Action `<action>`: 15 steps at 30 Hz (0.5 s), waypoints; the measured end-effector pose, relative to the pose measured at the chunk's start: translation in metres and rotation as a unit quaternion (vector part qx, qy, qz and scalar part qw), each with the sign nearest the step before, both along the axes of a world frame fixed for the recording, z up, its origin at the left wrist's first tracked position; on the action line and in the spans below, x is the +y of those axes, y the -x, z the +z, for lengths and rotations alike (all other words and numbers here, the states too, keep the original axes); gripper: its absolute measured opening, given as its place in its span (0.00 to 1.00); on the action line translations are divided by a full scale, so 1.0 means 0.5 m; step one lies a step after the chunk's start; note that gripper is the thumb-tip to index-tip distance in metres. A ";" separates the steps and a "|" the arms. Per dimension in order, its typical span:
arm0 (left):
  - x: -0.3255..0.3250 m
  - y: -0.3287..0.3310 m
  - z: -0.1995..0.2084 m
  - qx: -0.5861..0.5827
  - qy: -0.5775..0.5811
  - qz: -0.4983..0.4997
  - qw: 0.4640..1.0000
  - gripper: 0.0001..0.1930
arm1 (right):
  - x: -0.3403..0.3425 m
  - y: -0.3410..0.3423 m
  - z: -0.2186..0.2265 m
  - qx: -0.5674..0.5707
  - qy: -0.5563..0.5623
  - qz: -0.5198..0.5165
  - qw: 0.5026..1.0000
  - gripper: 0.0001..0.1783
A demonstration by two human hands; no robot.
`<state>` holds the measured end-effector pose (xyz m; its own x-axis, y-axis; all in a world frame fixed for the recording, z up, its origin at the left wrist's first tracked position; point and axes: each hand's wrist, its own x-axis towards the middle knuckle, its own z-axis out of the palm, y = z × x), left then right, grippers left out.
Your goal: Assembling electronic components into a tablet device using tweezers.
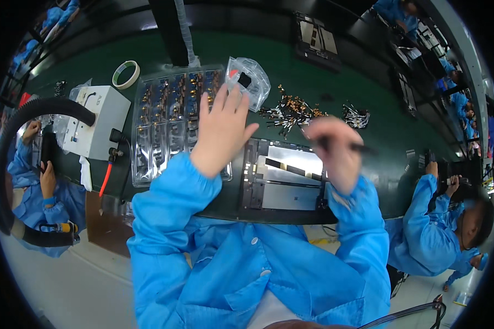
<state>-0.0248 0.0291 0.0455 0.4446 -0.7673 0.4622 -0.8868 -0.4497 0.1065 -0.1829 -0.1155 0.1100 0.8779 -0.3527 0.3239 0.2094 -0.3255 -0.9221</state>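
Observation:
My left hand [220, 134] is raised with its fingers spread, holding nothing. It hovers over the right side of a clear plastic tray [142, 130] whose compartments hold small circuit parts. Just past its fingertips lies a clear plastic bag [258, 90] with a black piece on it. Blurred by motion, my right hand [340, 156] is curled around a slim dark tool [361, 148], its kind unclear. Below that hand an opened tablet-like device [282, 194] lies flat, showing silver panels and a black diagonal strip. Its upper right corner is partly hidden by the hand.
Small cable-like parts with gold ends [291, 112] lie heaped beyond the device, with a smaller bundle [357, 116] to the right. At left stand a grey box [101, 123] with a thick black hose [16, 129] and a tape roll [126, 74]. Co-workers sit on both sides.

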 end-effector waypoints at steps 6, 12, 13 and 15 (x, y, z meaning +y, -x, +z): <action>-0.050 -0.028 -0.091 0.025 -0.008 -0.003 1.000 0.28 | -0.042 -0.245 -0.135 0.092 -0.110 -0.036 0.989 0.13; -0.048 -0.026 -0.104 0.055 0.008 0.006 0.998 0.26 | -0.080 -0.261 -0.213 0.058 0.097 -0.091 0.989 0.11; -0.046 -0.027 -0.104 0.059 0.007 0.004 0.998 0.26 | -0.076 -0.262 -0.212 0.065 0.085 -0.092 0.990 0.11; -0.044 -0.027 -0.104 0.070 0.011 0.002 0.998 0.25 | -0.074 -0.265 -0.214 0.080 0.109 -0.094 0.986 0.11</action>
<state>-0.0114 0.0071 -0.0067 0.5088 -0.7555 0.4128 -0.8609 -0.4494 0.2385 -0.0505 -0.1527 0.0030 0.8492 -0.4521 0.2728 -0.0162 -0.5387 -0.8424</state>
